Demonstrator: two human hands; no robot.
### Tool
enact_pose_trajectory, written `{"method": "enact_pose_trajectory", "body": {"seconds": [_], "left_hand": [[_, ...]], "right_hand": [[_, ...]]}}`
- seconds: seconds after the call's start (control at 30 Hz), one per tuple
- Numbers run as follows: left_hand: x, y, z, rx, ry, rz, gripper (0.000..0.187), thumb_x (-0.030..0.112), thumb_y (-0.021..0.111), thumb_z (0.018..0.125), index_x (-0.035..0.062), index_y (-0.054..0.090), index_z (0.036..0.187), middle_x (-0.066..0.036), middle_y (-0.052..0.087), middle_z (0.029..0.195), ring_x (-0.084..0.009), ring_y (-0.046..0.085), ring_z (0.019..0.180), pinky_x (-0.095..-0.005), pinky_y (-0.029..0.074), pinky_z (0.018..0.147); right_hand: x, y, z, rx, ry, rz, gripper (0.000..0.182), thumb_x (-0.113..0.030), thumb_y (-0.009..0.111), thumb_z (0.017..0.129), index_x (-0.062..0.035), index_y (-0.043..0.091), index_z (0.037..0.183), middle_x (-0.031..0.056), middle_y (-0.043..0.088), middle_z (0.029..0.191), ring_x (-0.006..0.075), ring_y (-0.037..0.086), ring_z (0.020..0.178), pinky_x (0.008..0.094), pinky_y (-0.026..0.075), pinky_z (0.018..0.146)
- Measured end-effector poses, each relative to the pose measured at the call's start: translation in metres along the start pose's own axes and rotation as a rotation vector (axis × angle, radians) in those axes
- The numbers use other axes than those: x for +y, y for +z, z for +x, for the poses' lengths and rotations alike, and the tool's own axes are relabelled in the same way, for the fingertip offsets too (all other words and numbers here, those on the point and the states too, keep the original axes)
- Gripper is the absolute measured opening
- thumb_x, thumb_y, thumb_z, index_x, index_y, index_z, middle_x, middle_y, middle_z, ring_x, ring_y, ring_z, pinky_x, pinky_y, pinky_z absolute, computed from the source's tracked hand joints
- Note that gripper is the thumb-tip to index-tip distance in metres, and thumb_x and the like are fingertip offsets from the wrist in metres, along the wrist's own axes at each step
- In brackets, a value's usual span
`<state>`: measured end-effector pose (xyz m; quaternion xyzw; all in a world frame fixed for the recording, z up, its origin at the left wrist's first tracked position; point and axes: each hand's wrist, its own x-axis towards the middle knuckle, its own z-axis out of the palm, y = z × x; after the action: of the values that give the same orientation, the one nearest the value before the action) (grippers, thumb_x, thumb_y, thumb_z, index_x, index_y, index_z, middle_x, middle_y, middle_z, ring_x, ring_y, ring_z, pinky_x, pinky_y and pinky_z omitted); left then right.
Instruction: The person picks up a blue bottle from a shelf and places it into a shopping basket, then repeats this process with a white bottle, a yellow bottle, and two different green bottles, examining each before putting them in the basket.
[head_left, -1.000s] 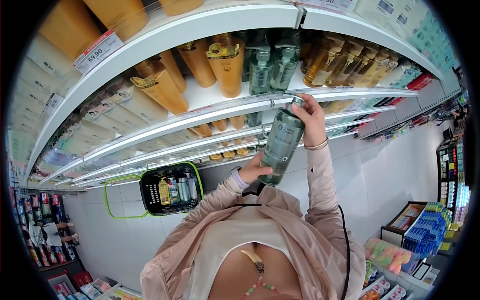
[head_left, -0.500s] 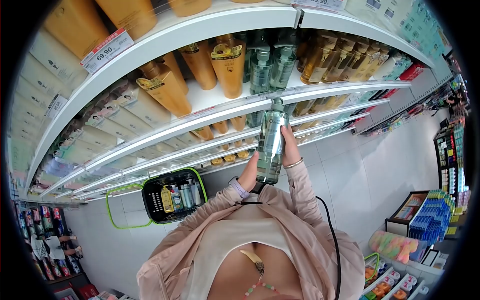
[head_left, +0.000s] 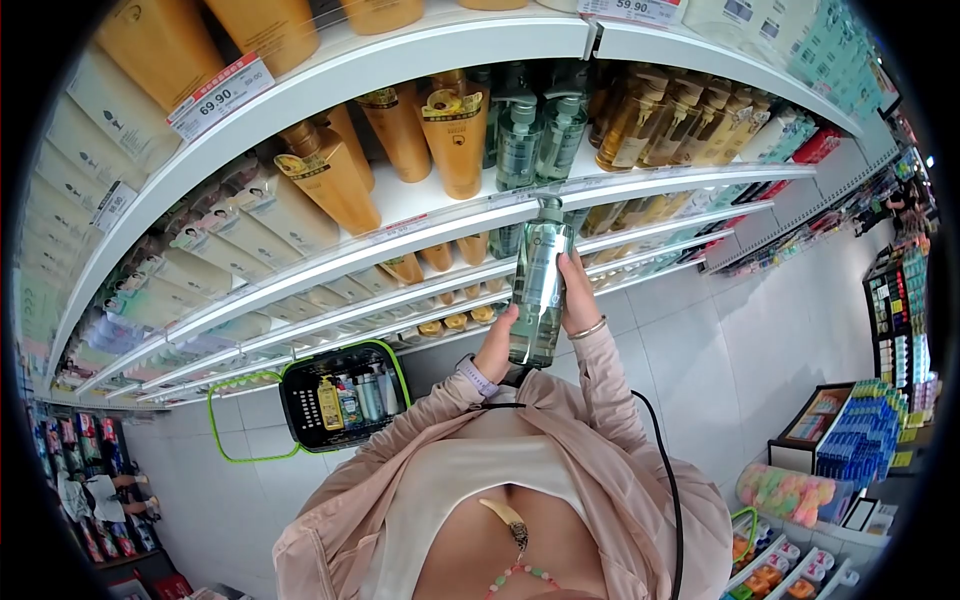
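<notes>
A clear green pump bottle (head_left: 541, 290) is held upright in front of the shelves, its pump end towards the shelf edge. My left hand (head_left: 496, 345) presses against its lower left side, and my right hand (head_left: 578, 293) grips its right side with the thumb on the front. Similar green bottles (head_left: 518, 145) stand on the shelf beyond it. To their left are orange bottles (head_left: 455, 140); amber pump bottles (head_left: 635, 120) are on their right.
A black basket with green trim (head_left: 297, 395) sits on the floor to the left, holding several bottles. Curved white shelves (head_left: 400, 228) span the front. A blue-packed display (head_left: 855, 440) stands at the right. A black cable (head_left: 668, 470) hangs by my right arm.
The view has shifted very slightly. The bottle and both my hands have barely moved, and both hands keep hold of it.
</notes>
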<state>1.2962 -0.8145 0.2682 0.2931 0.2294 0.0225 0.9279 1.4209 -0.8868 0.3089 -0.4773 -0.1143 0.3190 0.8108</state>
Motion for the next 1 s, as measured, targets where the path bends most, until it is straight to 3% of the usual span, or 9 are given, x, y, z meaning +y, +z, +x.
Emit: {"method": "enact_pose_trajectory", "body": {"seconds": [0.07,0.13,0.3,0.33,0.4,0.53,0.6,0.93,1.0], "left_hand": [[-0.002,-0.004,0.003,0.026,0.062,0.074,0.040,0.034,0.040,0.087,0.0021,0.044,0.111,-0.005,0.053,0.101,-0.0135,0.050,0.091,-0.0260,0.039,0.080],[0.003,-0.002,0.003,0.052,0.126,0.148,0.041,0.032,0.040,0.087,0.0005,0.043,0.113,-0.006,0.052,0.102,-0.0136,0.048,0.093,-0.0255,0.036,0.083],[0.033,0.022,-0.009,0.077,0.641,0.565,0.047,0.019,0.048,0.083,-0.0034,0.035,0.122,-0.010,0.047,0.106,-0.0172,0.045,0.097,-0.0263,0.034,0.084],[0.037,0.024,-0.010,0.119,0.817,0.775,0.050,0.016,0.052,0.081,-0.0039,0.034,0.123,-0.011,0.046,0.105,-0.0185,0.045,0.095,-0.0270,0.035,0.083],[0.038,0.023,-0.013,0.181,0.784,0.853,0.058,0.013,0.057,0.076,-0.0035,0.032,0.125,-0.012,0.044,0.097,-0.0193,0.046,0.090,-0.0268,0.036,0.080],[0.051,0.057,-0.044,0.191,0.819,1.157,0.069,0.019,0.063,0.071,-0.0002,0.030,0.128,-0.010,0.038,0.103,-0.0186,0.040,0.097,-0.0275,0.037,0.079],[0.048,0.063,-0.047,0.095,1.038,1.227,0.077,0.020,0.071,0.064,0.0048,0.032,0.128,-0.014,0.036,0.106,-0.0223,0.039,0.092,-0.0309,0.036,0.077],[0.036,0.056,-0.032,0.169,1.052,1.209,0.094,0.023,0.078,0.053,0.0079,0.024,0.129,-0.015,0.028,0.122,-0.0315,0.029,0.108,-0.0298,0.039,0.081],[0.036,0.052,-0.029,0.124,1.121,1.254,0.097,0.022,0.078,0.053,0.0085,0.020,0.130,-0.016,0.024,0.126,-0.0332,0.026,0.114,-0.0328,0.041,0.084]], "right_hand": [[0.000,-0.001,-0.005,-0.012,0.001,-0.017,0.047,-0.025,0.043,0.087,-0.0024,0.029,0.126,0.0067,0.047,0.112,0.0134,0.046,0.099,0.0263,0.038,0.084],[0.004,-0.006,-0.011,-0.024,-0.123,-0.468,0.048,-0.024,0.045,0.087,-0.0008,0.029,0.126,0.0079,0.045,0.114,0.0123,0.044,0.099,0.0257,0.036,0.085],[-0.004,0.012,-0.037,-0.139,-0.107,-0.561,0.059,-0.015,0.054,0.081,0.0065,0.023,0.126,0.0166,0.040,0.121,0.0172,0.043,0.104,0.0263,0.035,0.088],[-0.001,0.019,-0.040,-0.118,-0.248,-0.630,0.059,-0.014,0.053,0.081,0.0062,0.022,0.127,0.0157,0.041,0.119,0.0160,0.043,0.103,0.0259,0.035,0.087],[-0.002,0.024,-0.041,-0.096,-0.386,-0.694,0.060,-0.012,0.053,0.081,0.0059,0.021,0.128,0.0148,0.042,0.117,0.0148,0.043,0.101,0.0254,0.035,0.086],[-0.006,0.020,-0.037,-0.074,-0.107,-0.114,0.061,-0.017,0.053,0.080,0.0027,0.021,0.129,0.0148,0.043,0.118,0.0187,0.044,0.107,0.0276,0.037,0.087],[-0.011,0.014,-0.039,-0.187,0.134,0.351,0.059,-0.028,0.049,0.082,0.0018,0.025,0.127,0.0155,0.043,0.118,0.0214,0.047,0.106,0.0324,0.041,0.085],[0.011,-0.001,-0.037,-0.400,0.242,0.655,0.076,-0.051,0.043,0.075,0.0000,0.025,0.127,0.0248,0.037,0.122,0.0399,0.044,0.105,0.0506,0.041,0.084],[0.019,-0.003,-0.037,-0.527,0.380,0.970,0.083,-0.062,0.041,0.073,-0.0018,0.024,0.129,0.0238,0.037,0.122,0.0397,0.043,0.106,0.0504,0.043,0.082]]}}
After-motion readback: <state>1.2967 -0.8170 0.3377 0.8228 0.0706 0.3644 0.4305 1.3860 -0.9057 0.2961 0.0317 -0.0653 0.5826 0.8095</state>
